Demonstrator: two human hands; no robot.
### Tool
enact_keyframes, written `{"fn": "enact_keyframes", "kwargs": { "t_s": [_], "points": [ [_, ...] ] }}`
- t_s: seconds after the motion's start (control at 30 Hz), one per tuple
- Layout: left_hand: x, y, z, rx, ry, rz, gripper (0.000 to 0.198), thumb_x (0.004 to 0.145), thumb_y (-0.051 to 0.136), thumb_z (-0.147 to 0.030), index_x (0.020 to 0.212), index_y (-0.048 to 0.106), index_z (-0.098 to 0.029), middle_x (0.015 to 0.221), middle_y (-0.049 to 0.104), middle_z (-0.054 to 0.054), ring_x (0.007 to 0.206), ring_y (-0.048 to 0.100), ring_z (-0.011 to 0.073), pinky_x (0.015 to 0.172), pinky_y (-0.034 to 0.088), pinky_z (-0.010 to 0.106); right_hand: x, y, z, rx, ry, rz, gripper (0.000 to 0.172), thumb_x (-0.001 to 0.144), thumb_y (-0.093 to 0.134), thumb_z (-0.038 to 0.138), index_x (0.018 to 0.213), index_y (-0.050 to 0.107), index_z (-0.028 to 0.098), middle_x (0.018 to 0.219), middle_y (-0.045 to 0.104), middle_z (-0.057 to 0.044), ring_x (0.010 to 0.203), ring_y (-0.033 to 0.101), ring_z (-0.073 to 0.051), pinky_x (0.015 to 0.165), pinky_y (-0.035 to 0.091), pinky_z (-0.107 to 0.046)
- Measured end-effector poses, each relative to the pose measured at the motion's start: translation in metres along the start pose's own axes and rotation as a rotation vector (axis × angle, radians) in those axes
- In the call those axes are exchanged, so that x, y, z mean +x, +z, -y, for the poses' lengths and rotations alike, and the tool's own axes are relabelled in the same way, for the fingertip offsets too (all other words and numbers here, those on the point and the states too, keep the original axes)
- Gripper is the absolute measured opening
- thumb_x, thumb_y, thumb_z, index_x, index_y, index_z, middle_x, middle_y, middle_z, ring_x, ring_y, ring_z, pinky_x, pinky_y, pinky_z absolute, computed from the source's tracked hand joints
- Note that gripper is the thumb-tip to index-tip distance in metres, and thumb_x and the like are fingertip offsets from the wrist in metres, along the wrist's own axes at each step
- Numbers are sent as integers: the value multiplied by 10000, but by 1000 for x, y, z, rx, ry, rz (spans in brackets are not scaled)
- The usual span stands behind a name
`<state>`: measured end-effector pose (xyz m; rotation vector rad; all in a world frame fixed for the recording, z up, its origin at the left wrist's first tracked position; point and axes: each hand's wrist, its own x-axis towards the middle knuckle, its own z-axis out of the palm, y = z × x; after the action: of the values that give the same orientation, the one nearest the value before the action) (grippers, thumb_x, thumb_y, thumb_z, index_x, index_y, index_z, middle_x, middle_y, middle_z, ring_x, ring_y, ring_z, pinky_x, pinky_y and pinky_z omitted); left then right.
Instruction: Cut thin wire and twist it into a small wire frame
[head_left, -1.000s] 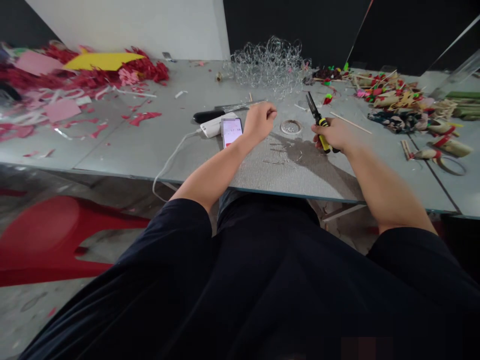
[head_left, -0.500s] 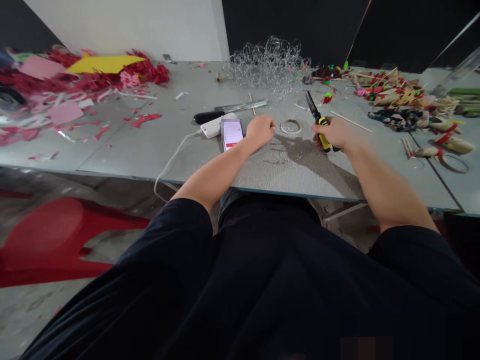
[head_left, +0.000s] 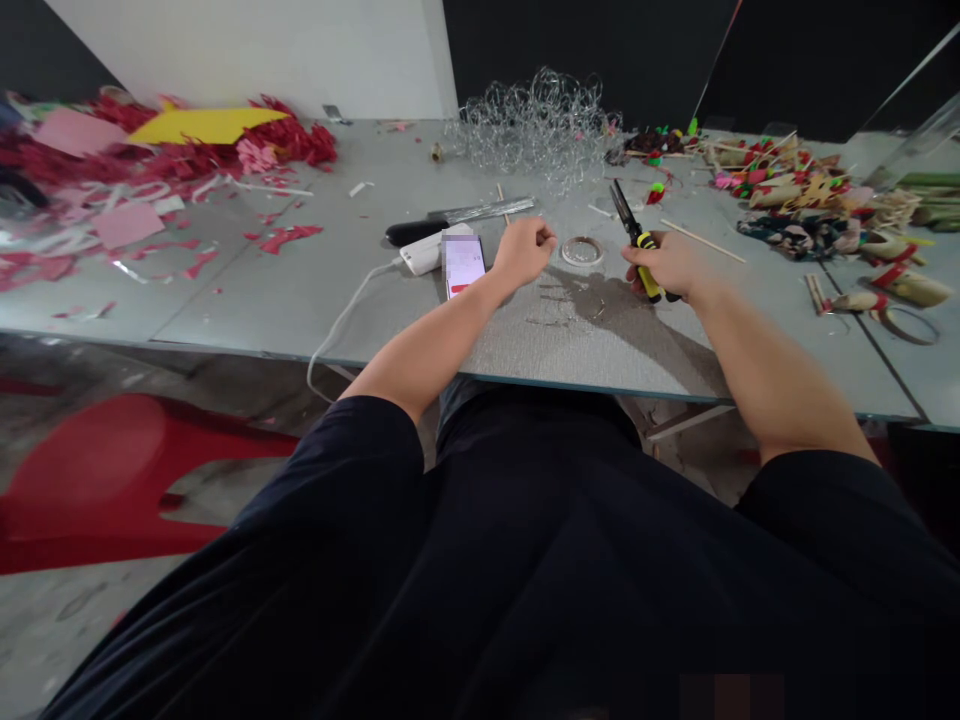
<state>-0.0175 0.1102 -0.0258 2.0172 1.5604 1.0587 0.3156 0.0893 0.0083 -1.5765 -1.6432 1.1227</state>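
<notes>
Holding black pliers with yellow-and-black handles (head_left: 636,240) in the right hand (head_left: 670,266), jaws pointing up and away over the grey surface (head_left: 375,290).
Left hand (head_left: 525,250) is curled shut; whether its fingers pinch wire I cannot tell. Just beyond them lies a small coil of silver wire (head_left: 582,250); a careless sweep could knock it or the white phone (head_left: 463,264). Since the earlier frame the left fist has lifted slightly.

**Tally on the table**

Showing are two hands, left (head_left: 523,250) and right (head_left: 670,266), one pair of pliers (head_left: 634,238), one phone (head_left: 464,265), one wire ring (head_left: 582,251), one red chair (head_left: 97,480), and seemingly one tangled wire heap (head_left: 536,122).
</notes>
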Motion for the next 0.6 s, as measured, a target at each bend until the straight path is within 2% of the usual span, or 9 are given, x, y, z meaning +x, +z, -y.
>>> {"fn": "enact_keyframes", "kwargs": {
  "t_s": [0.17,0.4,0.6],
  "points": [
    [-5,-1,-12,-42,-12,-22,163,1116,757,-155,1056,861,-265,1141,892,115,1220,829,300,1227,647,484,0,1,2,2,0,-1,425,1172,1017,594,1100,715,303,939,850,-42,694,789,-218,591,684,-352],
    [1,8,4,-44,41,25,168,1127,736,-180,1030,844,-263,1166,912,129,1156,824,302,1193,656,510,-3,1,3,24,6,-13,351,1191,983,491,1074,709,304,936,845,-56,693,784,-222,599,687,-354],
    [1,10,3,-8,59,52,171,1116,736,-158,1071,847,-280,1233,916,124,1248,829,312,1243,647,489,4,-1,-6,-11,-80,-96,399,1143,1025,530,1028,705,321,948,819,-55,731,780,-247,629,690,-400]
  ]
}}
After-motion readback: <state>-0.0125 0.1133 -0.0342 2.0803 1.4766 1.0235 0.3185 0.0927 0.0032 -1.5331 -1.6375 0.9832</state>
